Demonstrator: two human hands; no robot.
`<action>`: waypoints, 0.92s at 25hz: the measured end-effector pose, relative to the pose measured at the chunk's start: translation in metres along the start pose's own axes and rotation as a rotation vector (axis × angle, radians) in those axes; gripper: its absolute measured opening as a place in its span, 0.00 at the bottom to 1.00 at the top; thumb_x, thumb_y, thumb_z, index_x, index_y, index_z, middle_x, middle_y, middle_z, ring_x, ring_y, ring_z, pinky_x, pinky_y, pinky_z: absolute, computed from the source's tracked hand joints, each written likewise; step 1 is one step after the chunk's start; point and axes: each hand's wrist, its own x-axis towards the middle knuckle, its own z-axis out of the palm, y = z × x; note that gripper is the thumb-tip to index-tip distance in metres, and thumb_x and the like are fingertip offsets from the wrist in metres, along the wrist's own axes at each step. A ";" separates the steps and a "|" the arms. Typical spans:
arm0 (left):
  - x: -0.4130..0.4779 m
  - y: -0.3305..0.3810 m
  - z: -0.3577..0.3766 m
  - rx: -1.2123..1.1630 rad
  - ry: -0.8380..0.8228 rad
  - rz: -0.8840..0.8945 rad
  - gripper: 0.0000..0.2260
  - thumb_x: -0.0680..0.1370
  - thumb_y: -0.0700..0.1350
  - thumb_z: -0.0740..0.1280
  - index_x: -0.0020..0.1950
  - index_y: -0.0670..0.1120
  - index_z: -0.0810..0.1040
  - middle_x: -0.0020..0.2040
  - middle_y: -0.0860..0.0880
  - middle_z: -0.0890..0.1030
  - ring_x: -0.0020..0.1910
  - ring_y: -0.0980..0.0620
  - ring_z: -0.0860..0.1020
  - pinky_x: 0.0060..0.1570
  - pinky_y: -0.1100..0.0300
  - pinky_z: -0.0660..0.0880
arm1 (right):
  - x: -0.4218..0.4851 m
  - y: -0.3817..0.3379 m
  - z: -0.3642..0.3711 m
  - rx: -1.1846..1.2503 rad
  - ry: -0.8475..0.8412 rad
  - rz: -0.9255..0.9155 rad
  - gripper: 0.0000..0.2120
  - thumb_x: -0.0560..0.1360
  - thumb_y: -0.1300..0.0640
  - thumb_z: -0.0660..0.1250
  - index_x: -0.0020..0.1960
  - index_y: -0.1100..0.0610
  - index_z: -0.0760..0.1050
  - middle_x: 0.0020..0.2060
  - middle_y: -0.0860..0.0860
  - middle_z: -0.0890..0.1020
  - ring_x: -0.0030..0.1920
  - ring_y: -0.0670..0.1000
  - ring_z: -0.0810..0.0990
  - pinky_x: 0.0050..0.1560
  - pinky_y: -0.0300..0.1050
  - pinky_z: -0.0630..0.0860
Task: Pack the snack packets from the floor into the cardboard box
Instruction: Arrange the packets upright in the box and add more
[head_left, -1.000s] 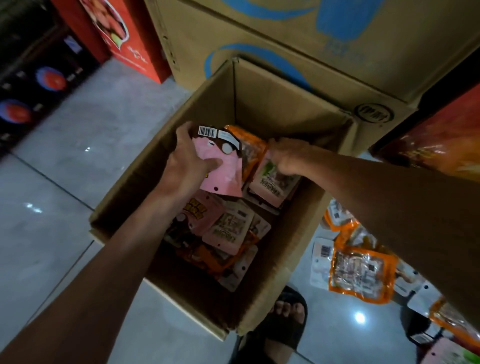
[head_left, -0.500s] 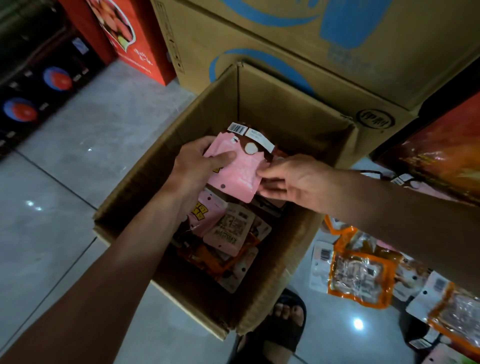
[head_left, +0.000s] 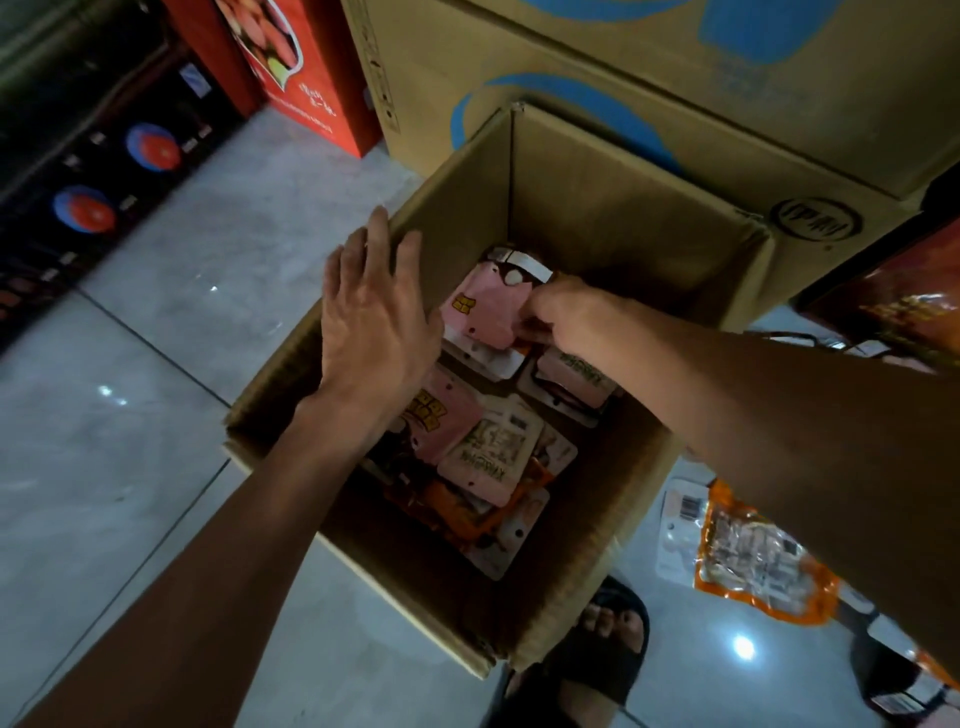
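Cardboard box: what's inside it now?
The open brown cardboard box holds a loose pile of pink, beige and orange snack packets; the right hand pinches the top pink packet. Lower layers and the box bottom are covered.

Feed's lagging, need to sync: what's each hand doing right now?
Left hand: open, fingers straight, holding nothing.
Right hand: pinching the pink packet inside the cardboard box.

An open brown cardboard box (head_left: 571, 171) is being borne upright by the floor, with a loose pile of snack packets (head_left: 488, 457) contained inside. A pink packet (head_left: 483, 312) is being pinched, tilted, near its far wall. An orange packet (head_left: 753, 561) is being left on the floor beside its right wall.
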 end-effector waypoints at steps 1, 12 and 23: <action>-0.001 0.000 0.003 0.028 0.014 0.022 0.30 0.75 0.46 0.69 0.75 0.41 0.64 0.77 0.35 0.61 0.74 0.35 0.63 0.75 0.40 0.59 | 0.002 0.005 0.001 0.030 -0.014 -0.011 0.19 0.80 0.67 0.56 0.70 0.66 0.66 0.59 0.57 0.74 0.42 0.49 0.74 0.42 0.38 0.78; -0.014 0.081 -0.036 -0.248 -0.011 -0.028 0.25 0.78 0.50 0.66 0.72 0.42 0.68 0.77 0.34 0.60 0.77 0.35 0.58 0.76 0.41 0.58 | -0.122 0.018 -0.091 0.490 -0.112 -0.244 0.11 0.78 0.71 0.59 0.58 0.67 0.76 0.42 0.59 0.83 0.43 0.51 0.83 0.49 0.40 0.82; -0.109 0.269 0.031 -0.268 -0.645 0.658 0.33 0.74 0.52 0.71 0.76 0.50 0.62 0.69 0.46 0.72 0.68 0.42 0.71 0.62 0.48 0.72 | -0.219 0.290 -0.204 -0.020 0.488 0.037 0.13 0.72 0.72 0.68 0.42 0.54 0.79 0.38 0.58 0.83 0.36 0.51 0.81 0.30 0.29 0.72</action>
